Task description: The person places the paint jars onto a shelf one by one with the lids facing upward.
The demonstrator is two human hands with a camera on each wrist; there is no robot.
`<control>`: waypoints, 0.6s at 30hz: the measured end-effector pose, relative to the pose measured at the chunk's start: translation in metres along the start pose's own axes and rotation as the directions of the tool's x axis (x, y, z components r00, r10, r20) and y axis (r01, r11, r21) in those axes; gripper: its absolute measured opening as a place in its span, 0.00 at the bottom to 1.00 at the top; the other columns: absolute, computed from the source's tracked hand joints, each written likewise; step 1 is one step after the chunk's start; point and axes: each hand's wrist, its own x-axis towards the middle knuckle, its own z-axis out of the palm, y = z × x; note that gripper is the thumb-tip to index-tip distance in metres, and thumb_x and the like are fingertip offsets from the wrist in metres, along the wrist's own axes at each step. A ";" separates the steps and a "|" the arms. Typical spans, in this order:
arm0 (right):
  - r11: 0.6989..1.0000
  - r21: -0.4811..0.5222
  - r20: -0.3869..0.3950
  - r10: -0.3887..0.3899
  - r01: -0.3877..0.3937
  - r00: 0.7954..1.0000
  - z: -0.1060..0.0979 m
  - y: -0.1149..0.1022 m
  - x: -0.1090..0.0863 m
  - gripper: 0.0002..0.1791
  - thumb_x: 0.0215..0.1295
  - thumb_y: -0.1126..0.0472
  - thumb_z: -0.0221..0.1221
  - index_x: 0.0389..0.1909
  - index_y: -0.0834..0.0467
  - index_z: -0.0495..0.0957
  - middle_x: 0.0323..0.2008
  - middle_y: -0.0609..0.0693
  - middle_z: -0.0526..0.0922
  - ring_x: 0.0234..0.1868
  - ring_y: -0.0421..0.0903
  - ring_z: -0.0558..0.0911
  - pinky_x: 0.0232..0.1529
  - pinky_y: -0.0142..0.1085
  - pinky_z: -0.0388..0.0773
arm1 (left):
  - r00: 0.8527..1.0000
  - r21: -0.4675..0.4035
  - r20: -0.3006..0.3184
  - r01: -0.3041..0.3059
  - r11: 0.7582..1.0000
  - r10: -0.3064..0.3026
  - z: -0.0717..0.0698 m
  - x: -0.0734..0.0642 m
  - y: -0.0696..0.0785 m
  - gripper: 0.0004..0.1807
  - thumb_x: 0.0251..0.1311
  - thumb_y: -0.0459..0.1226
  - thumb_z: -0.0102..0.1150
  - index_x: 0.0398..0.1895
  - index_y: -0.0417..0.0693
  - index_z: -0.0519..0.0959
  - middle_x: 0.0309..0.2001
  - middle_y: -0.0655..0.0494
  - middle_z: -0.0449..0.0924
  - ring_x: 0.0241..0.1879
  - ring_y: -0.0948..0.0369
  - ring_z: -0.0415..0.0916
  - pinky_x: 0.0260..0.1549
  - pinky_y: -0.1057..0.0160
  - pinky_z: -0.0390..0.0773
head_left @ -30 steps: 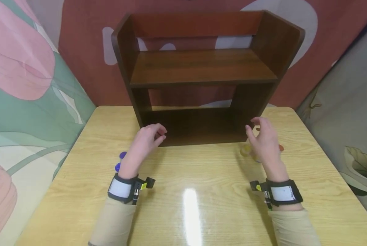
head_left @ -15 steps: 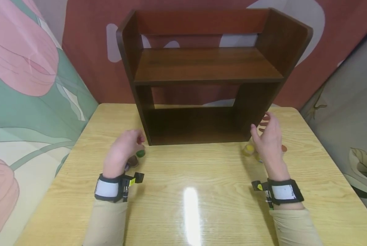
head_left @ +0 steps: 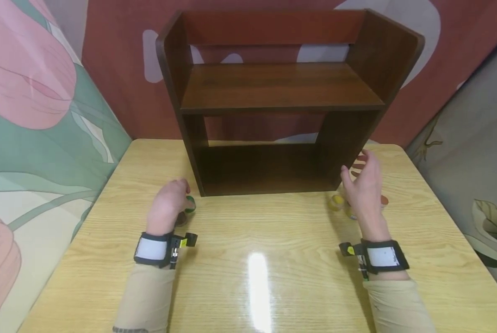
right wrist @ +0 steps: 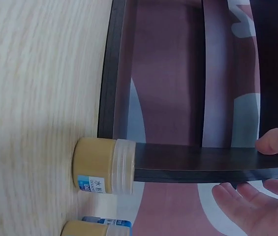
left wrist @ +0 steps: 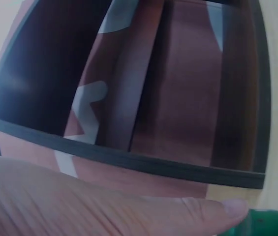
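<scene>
My left hand (head_left: 167, 206) grips a green paint jar (head_left: 191, 204) near the shelf's left front corner. The left wrist view has the thumb (left wrist: 227, 209) against the side of the green lid; my other fingers are hidden there. A brown jar (head_left: 181, 218) sits close under this hand. At the far side, my right hand (head_left: 365, 185) holds the right side panel of a dark brown two-tier wooden shelf (head_left: 282, 88). Its thumb (right wrist: 271, 141) lies on the panel's inner face and its fingers on the outer face.
Beside the shelf's right front corner stands a yellow paint jar (right wrist: 93, 164) with a clear lid. A second yellow jar (right wrist: 82, 229) is next to it, and an orange-topped one (head_left: 384, 200) lies past my right wrist. The shelf rests on a light wooden table (head_left: 273, 231) before fabric-covered walls.
My left hand has left the shelf's left front corner, moved left and down, and taken hold of the green jar. My right hand has shifted slightly right along the shelf's side panel.
</scene>
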 end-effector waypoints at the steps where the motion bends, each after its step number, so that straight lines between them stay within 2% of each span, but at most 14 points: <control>1: 1.000 0.002 0.000 0.006 -0.006 1.000 0.000 0.000 0.001 0.32 0.69 0.65 0.61 0.69 0.68 0.61 0.57 0.67 0.73 0.51 0.61 0.80 0.48 0.39 0.80 | 1.000 -0.004 -0.008 0.001 1.000 -0.001 0.003 0.001 0.000 0.20 0.53 0.30 0.71 0.47 0.32 0.75 0.40 0.40 0.77 0.38 0.48 0.74 0.36 0.53 0.80; 5: 1.000 0.015 -0.007 0.017 -0.017 1.000 0.003 -0.002 0.004 0.28 0.69 0.66 0.60 0.66 0.70 0.64 0.54 0.66 0.75 0.50 0.61 0.81 0.48 0.53 0.81 | 0.999 -0.008 -0.048 -0.017 1.000 0.017 0.013 0.003 -0.001 0.17 0.49 0.30 0.73 0.37 0.35 0.74 0.33 0.44 0.77 0.33 0.50 0.75 0.32 0.54 0.80; 8: 0.999 0.029 -0.012 0.029 -0.028 1.000 0.006 -0.003 0.006 0.24 0.70 0.68 0.59 0.63 0.71 0.66 0.51 0.67 0.75 0.50 0.62 0.81 0.48 0.54 0.81 | 0.996 0.005 -0.084 -0.026 1.000 0.026 0.019 0.005 -0.002 0.17 0.47 0.30 0.75 0.33 0.35 0.73 0.31 0.44 0.77 0.31 0.50 0.76 0.31 0.53 0.81; 11: 0.998 0.031 -0.021 0.051 -0.050 0.998 0.008 -0.004 0.006 0.21 0.71 0.68 0.58 0.60 0.72 0.68 0.50 0.67 0.76 0.50 0.62 0.82 0.48 0.54 0.81 | 0.995 0.009 -0.098 -0.014 1.000 0.015 0.023 0.005 -0.004 0.19 0.48 0.30 0.75 0.35 0.31 0.73 0.31 0.42 0.76 0.32 0.49 0.76 0.34 0.51 0.82; 15: 0.997 0.028 -0.032 0.077 -0.076 0.997 0.013 -0.003 0.006 0.19 0.72 0.67 0.57 0.59 0.72 0.70 0.50 0.67 0.77 0.50 0.61 0.82 0.47 0.54 0.81 | 0.996 0.024 -0.086 0.010 1.000 -0.008 0.026 0.005 -0.006 0.21 0.52 0.33 0.74 0.38 0.28 0.73 0.33 0.40 0.76 0.34 0.48 0.77 0.37 0.50 0.83; 18: 0.995 0.033 -0.027 0.091 -0.090 0.996 0.015 0.000 0.007 0.18 0.73 0.67 0.56 0.59 0.71 0.71 0.51 0.66 0.78 0.50 0.61 0.82 0.48 0.55 0.81 | 0.997 0.026 -0.075 0.027 0.999 -0.025 0.028 0.005 -0.008 0.19 0.52 0.34 0.74 0.35 0.29 0.73 0.32 0.41 0.75 0.34 0.48 0.76 0.37 0.51 0.83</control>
